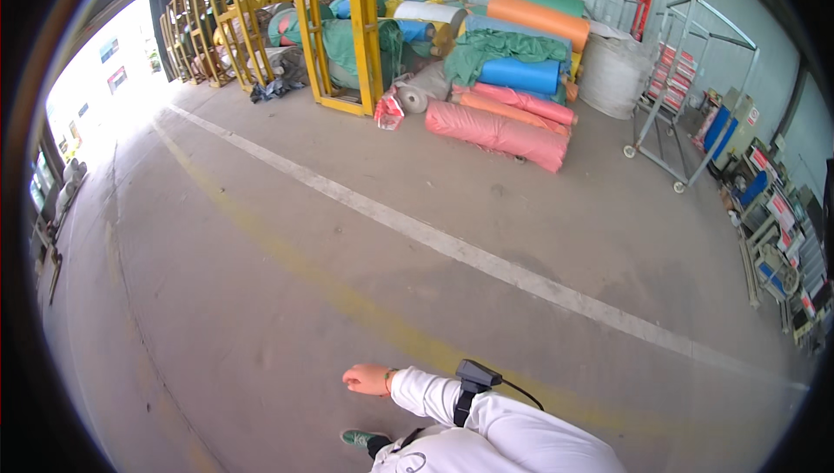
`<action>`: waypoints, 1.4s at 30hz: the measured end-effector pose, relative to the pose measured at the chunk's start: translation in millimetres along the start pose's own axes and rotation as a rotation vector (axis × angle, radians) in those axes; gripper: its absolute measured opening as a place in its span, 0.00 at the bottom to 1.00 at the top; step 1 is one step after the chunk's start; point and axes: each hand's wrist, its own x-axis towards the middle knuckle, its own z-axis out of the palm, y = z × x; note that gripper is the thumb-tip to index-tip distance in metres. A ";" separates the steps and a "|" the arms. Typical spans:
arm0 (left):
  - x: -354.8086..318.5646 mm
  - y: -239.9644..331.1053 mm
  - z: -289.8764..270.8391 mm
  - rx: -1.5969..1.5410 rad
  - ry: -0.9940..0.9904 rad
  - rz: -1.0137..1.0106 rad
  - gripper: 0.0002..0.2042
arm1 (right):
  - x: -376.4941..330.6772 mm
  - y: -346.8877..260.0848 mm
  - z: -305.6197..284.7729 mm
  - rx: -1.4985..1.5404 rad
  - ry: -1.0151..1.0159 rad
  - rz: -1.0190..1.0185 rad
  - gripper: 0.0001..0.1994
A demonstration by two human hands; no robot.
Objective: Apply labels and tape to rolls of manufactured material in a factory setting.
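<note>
My right hand point(366, 379) is at the lower middle, its arm reaching in from the lower right in a white sleeve. The fingers are curled in, and no object shows in them. A thin band circles the wrist. Higher on the forearm, a small black device point(479, 372) is strapped over the sleeve, with a black cable running from it. The hand hangs above the concrete floor point(287, 325), touching nothing. Below it, one green shoe point(358, 438) shows. My left hand is out of the picture.
Pink, orange, blue and green material rolls point(499, 132) are piled ahead. A yellow metal frame point(368, 39) stands beside them. To the right are a white bulk bag point(611, 75), a wheeled metal rack point(645, 125) and mixed equipment point(771, 269). A white line point(417, 231) crosses the floor.
</note>
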 end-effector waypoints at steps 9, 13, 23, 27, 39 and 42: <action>122.6 165.5 94.0 0.000 -0.246 0.294 0.10 | 16.6 114.3 42.4 -0.467 -0.122 0.940 0.16; 152.1 222.5 142.5 -0.019 -0.367 0.418 0.11 | -36.8 151.5 76.5 -0.295 -0.044 1.014 0.16; 174.4 364.7 232.7 -0.388 -0.338 0.584 0.15 | 56.8 182.6 55.6 -0.396 -0.324 1.306 0.20; 213.7 370.8 209.0 -0.543 -0.030 0.603 0.15 | 239.7 164.4 -16.9 -0.314 0.040 0.994 0.17; 377.6 117.1 106.9 0.063 -0.144 -0.144 0.14 | 661.2 -93.7 17.1 0.133 -0.236 0.274 0.16; 414.3 156.9 141.9 -0.016 -0.031 -0.120 0.11 | 698.1 -41.8 58.7 -0.012 -0.359 0.069 0.17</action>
